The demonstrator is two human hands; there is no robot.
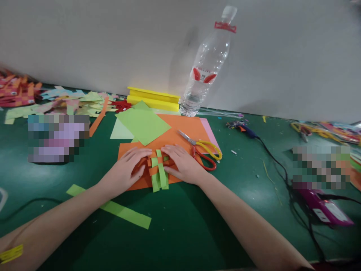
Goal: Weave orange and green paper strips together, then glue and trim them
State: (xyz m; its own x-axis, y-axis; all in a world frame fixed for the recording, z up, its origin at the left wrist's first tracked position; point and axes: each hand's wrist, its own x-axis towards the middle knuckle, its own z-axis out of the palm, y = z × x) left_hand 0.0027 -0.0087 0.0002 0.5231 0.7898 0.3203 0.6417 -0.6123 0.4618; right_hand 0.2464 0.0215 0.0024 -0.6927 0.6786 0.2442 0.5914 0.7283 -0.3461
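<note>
Both hands lie flat with fingers stretched out, pressing down rather than clasping anything. My left hand (128,169) and my right hand (183,165) sit on either side of the woven green strips (160,176), fingertips touching them. From the head camera I see the green table (197,226) under everything. The orange sheet (186,128) lies at its middle, and both palms rest on its near edge, where the strips are threaded through its slits. A clear plastic bottle (207,67) stands behind the sheet against the wall. A light green square (142,124) lies on the sheet's far part. A loose green strip (113,207) lies beneath my left forearm. Scissors (204,150) rest just beside my right hand.
</note>
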